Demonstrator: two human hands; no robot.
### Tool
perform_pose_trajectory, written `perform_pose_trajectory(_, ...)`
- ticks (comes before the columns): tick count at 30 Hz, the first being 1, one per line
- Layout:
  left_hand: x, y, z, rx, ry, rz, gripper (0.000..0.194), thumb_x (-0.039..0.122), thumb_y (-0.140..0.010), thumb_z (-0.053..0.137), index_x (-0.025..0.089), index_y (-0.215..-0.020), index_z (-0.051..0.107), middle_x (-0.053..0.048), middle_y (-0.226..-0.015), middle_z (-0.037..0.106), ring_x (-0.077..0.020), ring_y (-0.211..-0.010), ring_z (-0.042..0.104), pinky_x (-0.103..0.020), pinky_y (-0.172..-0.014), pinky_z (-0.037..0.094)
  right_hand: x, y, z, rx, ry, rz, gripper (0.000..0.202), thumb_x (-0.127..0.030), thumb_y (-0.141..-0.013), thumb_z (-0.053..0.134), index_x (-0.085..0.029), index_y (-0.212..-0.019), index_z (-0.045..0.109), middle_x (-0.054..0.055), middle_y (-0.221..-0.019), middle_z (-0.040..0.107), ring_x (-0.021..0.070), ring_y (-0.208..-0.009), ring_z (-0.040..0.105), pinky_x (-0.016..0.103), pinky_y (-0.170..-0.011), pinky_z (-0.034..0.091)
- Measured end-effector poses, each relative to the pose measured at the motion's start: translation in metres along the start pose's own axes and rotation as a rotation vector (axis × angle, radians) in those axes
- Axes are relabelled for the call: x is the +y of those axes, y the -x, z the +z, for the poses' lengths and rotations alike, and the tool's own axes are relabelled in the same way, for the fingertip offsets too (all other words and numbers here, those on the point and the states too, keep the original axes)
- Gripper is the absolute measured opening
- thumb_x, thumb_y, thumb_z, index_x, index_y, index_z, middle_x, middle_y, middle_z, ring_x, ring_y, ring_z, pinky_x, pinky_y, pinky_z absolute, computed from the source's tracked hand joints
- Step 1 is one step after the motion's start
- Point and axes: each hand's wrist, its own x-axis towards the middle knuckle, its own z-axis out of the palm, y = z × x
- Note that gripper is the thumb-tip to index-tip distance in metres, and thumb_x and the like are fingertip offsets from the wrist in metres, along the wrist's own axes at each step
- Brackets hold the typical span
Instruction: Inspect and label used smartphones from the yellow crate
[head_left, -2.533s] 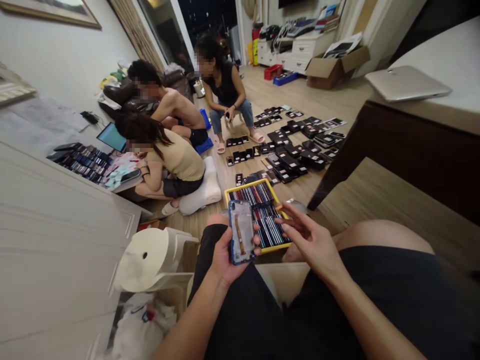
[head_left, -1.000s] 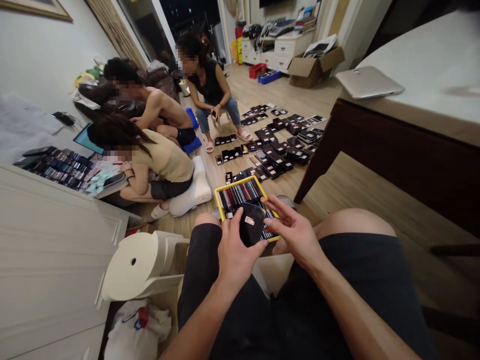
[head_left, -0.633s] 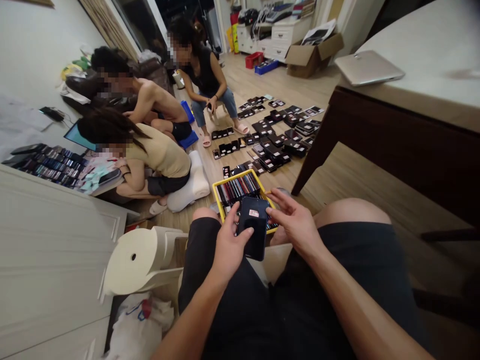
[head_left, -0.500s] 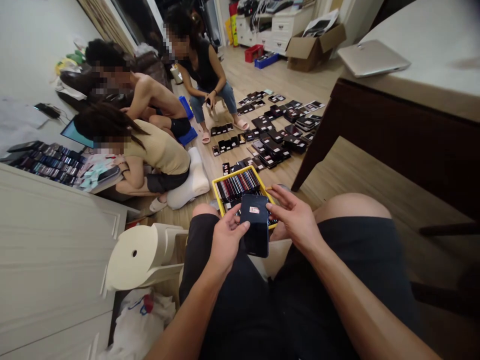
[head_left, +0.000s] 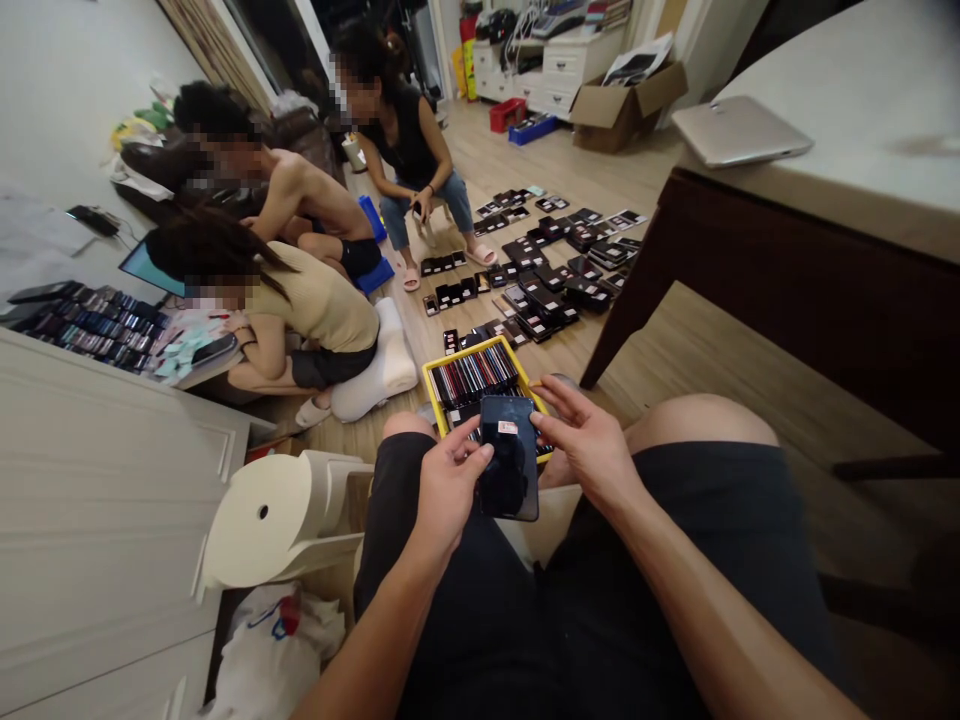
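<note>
A dark phone (head_left: 508, 470) with a small white and red label near its top is held over my lap, screen side up. My left hand (head_left: 450, 480) grips its left edge, thumb on the front. My right hand (head_left: 585, 435) holds its upper right edge between thumb and fingers. Just beyond the phone is a yellow-rimmed crate (head_left: 430, 385) filled with rows of upright phones (head_left: 474, 375), partly hidden by the phone and my hands.
Stacks of labelled phones (head_left: 544, 295) cover the floor ahead. Three people sit or crouch at the left. A white stool (head_left: 259, 525) stands left of my knee. On the right is a table (head_left: 862, 190) bearing a silver laptop (head_left: 742, 130).
The phone has tilted slightly in my hands, and reflections on its screen have shifted. Both hands keep their hold. The camera view has moved a little.
</note>
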Motion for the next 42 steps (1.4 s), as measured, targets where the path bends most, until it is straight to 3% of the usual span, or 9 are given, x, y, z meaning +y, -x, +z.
perform_pose_trajectory(8, 0.001, -0.001, 0.0, 0.006, 0.027, 0.007, 0.054, 0.03, -0.066, 0.087, 0.016, -0.117, 0.075, 0.003, -0.068, 0.061, -0.0099, -0.063, 0.055, -0.023, -0.064, 0.045, 0.001, 0.001, -0.001, -0.013, 0.009, -0.024, 0.067, -0.035, -0.075, 0.081, -0.024, -0.138, 0.061, 0.011, -0.14, 0.063, 0.0331, -0.124, 0.061, 0.032, -0.068, 0.062)
perform_pose_trajectory(22, -0.007, -0.002, -0.002, 0.031, -0.011, 0.021, 0.049, 0.027, -0.068, 0.085, 0.021, -0.116, 0.075, 0.003, -0.072, 0.062, -0.0093, -0.065, 0.055, -0.021, -0.065, 0.045, -0.003, 0.002, 0.001, 0.016, -0.007, -0.006, 0.071, -0.035, -0.07, 0.084, -0.022, -0.136, 0.062, 0.011, -0.138, 0.064, 0.0314, -0.118, 0.063, 0.029, -0.063, 0.059)
perform_pose_trajectory(30, -0.012, 0.002, -0.002, -0.05, -0.104, 0.034, 0.048, 0.026, -0.07, 0.082, 0.019, -0.117, 0.075, 0.002, -0.076, 0.061, -0.0106, -0.069, 0.055, -0.022, -0.068, 0.045, 0.007, 0.002, 0.0, 0.018, 0.194, -0.173, 0.069, -0.036, -0.08, 0.077, -0.026, -0.144, 0.055, 0.007, -0.142, 0.061, 0.0214, -0.098, 0.069, 0.038, -0.09, 0.058)
perform_pose_trajectory(38, -0.018, 0.009, 0.003, -0.072, -0.175, 0.001, 0.05, 0.025, -0.071, 0.078, 0.017, -0.12, 0.074, 0.001, -0.077, 0.058, -0.0094, -0.065, 0.054, -0.021, -0.064, 0.044, 0.008, 0.004, -0.005, 0.018, 0.35, -0.281, 0.062, -0.029, -0.085, 0.07, -0.031, -0.145, 0.055, 0.004, -0.139, 0.064, 0.0203, -0.09, 0.071, 0.04, -0.092, 0.059)
perform_pose_trajectory(42, -0.018, 0.006, 0.002, -0.077, -0.123, -0.012, 0.051, 0.026, -0.068, 0.081, 0.015, -0.117, 0.074, 0.001, -0.078, 0.059, -0.0103, -0.069, 0.056, -0.022, -0.068, 0.046, 0.008, 0.004, -0.005, 0.013, 0.345, -0.285, 0.061, -0.027, -0.087, 0.067, -0.029, -0.146, 0.054, 0.005, -0.14, 0.063, 0.0216, -0.096, 0.072, 0.04, -0.093, 0.059)
